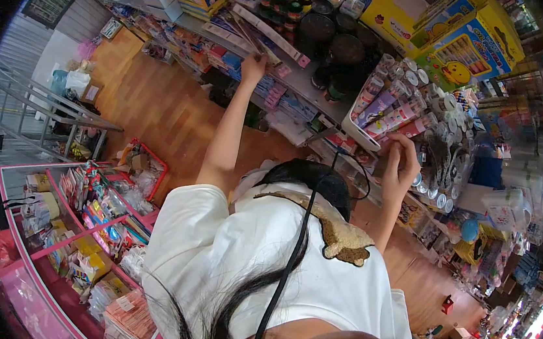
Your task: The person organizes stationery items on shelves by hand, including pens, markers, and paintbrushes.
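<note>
My left hand reaches to the shelf's front edge, fingers closed at the near end of some long, narrow packs; I cannot tell what is in its fingers. Beside it lies a long, pale flat box with a pink end. My right hand is at the near corner of a white bin, fingers loosely bent and apart, with nothing visible in them. Upright in that bin stand several printed tubes in pink, purple and white.
Dark round containers and a yellow chick-printed box stand further back. Clear-lidded tubes crowd the right. A pink-framed display case with packets is at lower left, near a metal railing. A black cord hangs over my shirt.
</note>
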`<action>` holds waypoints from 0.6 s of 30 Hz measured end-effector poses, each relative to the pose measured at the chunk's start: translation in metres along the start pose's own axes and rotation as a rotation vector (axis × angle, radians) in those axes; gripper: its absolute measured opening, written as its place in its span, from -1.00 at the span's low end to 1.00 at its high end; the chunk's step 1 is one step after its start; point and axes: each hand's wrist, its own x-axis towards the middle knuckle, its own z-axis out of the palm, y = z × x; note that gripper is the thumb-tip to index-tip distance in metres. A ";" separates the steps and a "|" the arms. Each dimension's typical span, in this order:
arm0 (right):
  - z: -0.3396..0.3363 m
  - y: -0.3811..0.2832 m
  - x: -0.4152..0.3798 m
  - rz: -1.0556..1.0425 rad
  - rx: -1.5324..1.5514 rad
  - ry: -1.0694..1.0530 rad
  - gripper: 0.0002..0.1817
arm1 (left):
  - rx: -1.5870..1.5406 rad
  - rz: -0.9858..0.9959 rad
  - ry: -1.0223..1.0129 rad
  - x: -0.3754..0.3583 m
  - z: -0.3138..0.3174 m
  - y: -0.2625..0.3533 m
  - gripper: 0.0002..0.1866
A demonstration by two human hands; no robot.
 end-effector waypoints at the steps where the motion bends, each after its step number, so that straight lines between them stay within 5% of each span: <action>1: 0.001 0.000 -0.001 -0.010 -0.008 -0.007 -0.84 | -0.079 -0.015 -0.001 -0.007 -0.004 0.009 -0.72; 5: 0.000 0.002 -0.005 -0.007 0.011 -0.017 -0.84 | -0.340 0.028 0.089 -0.036 -0.020 0.030 -0.84; 11: 0.004 0.001 -0.001 -0.017 0.003 -0.051 -0.84 | -0.473 0.201 -0.131 -0.110 -0.074 0.062 -0.83; 18: 0.014 -0.056 0.037 -0.333 -0.116 -0.204 -0.80 | -0.715 0.262 -0.560 -0.151 -0.128 0.128 -0.76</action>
